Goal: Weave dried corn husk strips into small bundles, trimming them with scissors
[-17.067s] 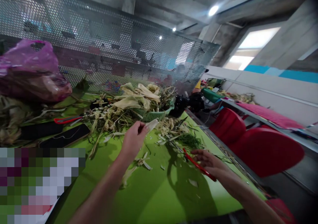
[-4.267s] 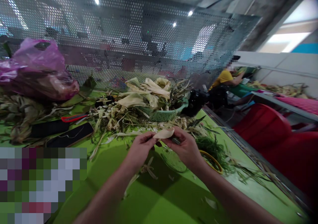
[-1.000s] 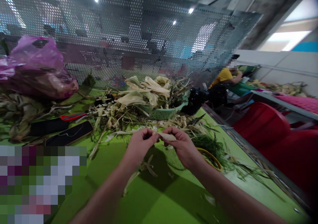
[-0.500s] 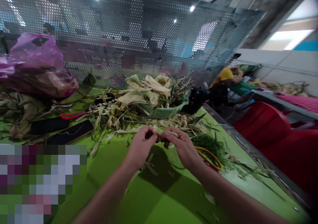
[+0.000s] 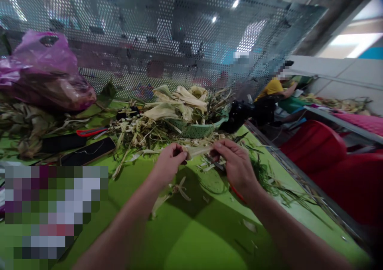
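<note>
Between my two hands a pale strip of dried corn husk (image 5: 200, 152) is stretched out above the green table (image 5: 191, 238). My left hand (image 5: 170, 162) pinches its left end with thumb and fingers. At the right end, my right hand (image 5: 235, 158) is closed on the same strip. Just behind stands a green basket (image 5: 197, 131) heaped with dried corn husks (image 5: 187, 104). A small piece shaped like a husk flower (image 5: 181, 188) lies on the table below my hands. Partly under my right hand are scissors with an orange-red handle (image 5: 237, 193).
A pink plastic bag (image 5: 50, 74) stands at the back left. A dark phone (image 5: 88, 150) and a red-handled cutter (image 5: 91, 131) lie in front of it. Green strands (image 5: 263, 174) spread at right. Red chairs (image 5: 317, 146) stand beyond the table edge; a person in yellow (image 5: 273, 87) sits farther off.
My right hand has moved right and slightly up, away from my left, drawing the husk strip out between them. It now covers most of the yellow and red loop handles.
</note>
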`<state>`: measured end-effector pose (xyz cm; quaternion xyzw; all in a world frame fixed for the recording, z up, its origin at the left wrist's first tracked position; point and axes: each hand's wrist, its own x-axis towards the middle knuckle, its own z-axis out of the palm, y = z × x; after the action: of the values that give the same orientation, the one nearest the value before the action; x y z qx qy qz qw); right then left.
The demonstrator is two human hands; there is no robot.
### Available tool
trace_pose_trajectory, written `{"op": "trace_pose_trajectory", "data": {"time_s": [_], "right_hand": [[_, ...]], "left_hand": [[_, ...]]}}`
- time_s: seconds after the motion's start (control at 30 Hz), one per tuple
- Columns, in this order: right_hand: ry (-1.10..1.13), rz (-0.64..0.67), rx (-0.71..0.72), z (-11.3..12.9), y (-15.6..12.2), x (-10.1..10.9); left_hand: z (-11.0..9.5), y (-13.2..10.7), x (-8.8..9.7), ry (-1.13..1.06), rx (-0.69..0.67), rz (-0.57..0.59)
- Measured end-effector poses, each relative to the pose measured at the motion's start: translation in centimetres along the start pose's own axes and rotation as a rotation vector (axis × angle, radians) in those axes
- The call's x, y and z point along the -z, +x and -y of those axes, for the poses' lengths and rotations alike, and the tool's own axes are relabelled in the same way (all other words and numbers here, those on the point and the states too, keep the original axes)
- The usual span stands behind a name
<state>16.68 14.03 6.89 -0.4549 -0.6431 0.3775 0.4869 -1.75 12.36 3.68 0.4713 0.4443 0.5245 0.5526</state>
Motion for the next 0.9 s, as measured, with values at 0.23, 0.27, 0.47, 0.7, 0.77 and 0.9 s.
{"op": "trace_pose_trajectory", "data": {"time_s": [0.23, 0.27, 0.47, 0.7, 0.77, 0.9], "right_hand": [[-0.748, 0.187, 0.016, -2.2, -2.1, 7.4], [-0.847, 0.239, 0.004, -2.8, -2.7, 8.4], [-1.099, 0.281, -0.109, -4.7, -5.0, 10.7], [-1.159, 0.359, -0.167, -3.6, -4.9, 9.5], [-1.177, 0.329, -0.184, -3.6, -4.9, 9.3], [-1.047, 0.226, -0.197, -3.8, -5.0, 9.7]], "left_hand": [[-0.9, 0.4, 1.2, -0.068, 0.022, -0.123], [-1.1, 0.3, 1.3, -0.078, 0.026, -0.128], [-1.4, 0.1, 1.4, -0.124, 0.043, -0.145], [-0.6, 0.5, 1.7, -0.193, 0.035, -0.166], [-0.5, 0.5, 1.8, -0.202, 0.043, -0.173], [-0.4, 0.4, 1.9, -0.215, 0.052, -0.168]]}}
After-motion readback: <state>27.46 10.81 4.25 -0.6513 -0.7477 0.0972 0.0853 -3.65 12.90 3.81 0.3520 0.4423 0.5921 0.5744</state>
